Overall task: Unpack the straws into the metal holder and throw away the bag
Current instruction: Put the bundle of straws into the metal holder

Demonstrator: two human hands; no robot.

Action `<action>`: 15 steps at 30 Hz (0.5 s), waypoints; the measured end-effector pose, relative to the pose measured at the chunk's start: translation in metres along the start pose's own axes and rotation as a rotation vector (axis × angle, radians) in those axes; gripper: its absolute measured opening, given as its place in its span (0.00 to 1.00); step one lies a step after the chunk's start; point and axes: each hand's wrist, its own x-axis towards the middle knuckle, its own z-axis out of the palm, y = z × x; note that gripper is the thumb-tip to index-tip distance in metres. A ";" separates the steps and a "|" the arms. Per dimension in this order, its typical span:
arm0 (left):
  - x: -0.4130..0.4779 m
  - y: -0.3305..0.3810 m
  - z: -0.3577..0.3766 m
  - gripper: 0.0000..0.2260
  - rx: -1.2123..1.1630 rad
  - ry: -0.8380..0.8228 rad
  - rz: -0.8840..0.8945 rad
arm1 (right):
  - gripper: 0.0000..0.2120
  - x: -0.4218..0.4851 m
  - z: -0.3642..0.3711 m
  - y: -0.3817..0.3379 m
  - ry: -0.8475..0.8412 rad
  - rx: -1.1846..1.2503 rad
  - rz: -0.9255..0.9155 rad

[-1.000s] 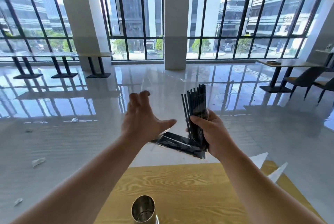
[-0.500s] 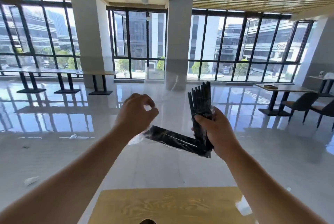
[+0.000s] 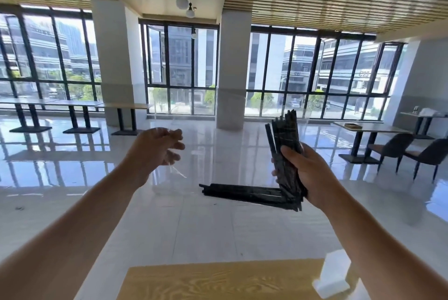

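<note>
Directly below me: a wood-grain tabletop. Ahead of me: glossy floor, a white column, full-height windows, pendant lamps overhead. To my right: dark chairs beside a table.

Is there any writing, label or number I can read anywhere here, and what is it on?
"C23", blurred, so uncertain: sign on the building outside, to the right.
Smaller sign further left: too blurred to read.
Straws and clear bag: no print visible.
</note>
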 end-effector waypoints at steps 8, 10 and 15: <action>-0.003 -0.005 -0.012 0.11 -0.031 -0.038 0.058 | 0.15 0.006 -0.002 -0.010 0.199 -0.168 0.006; -0.003 -0.005 -0.013 0.10 -0.041 -0.050 0.059 | 0.08 0.010 -0.002 -0.016 0.182 -0.114 -0.041; -0.004 -0.006 -0.015 0.12 -0.029 -0.073 0.061 | 0.06 0.019 -0.008 -0.022 0.191 -0.219 -0.080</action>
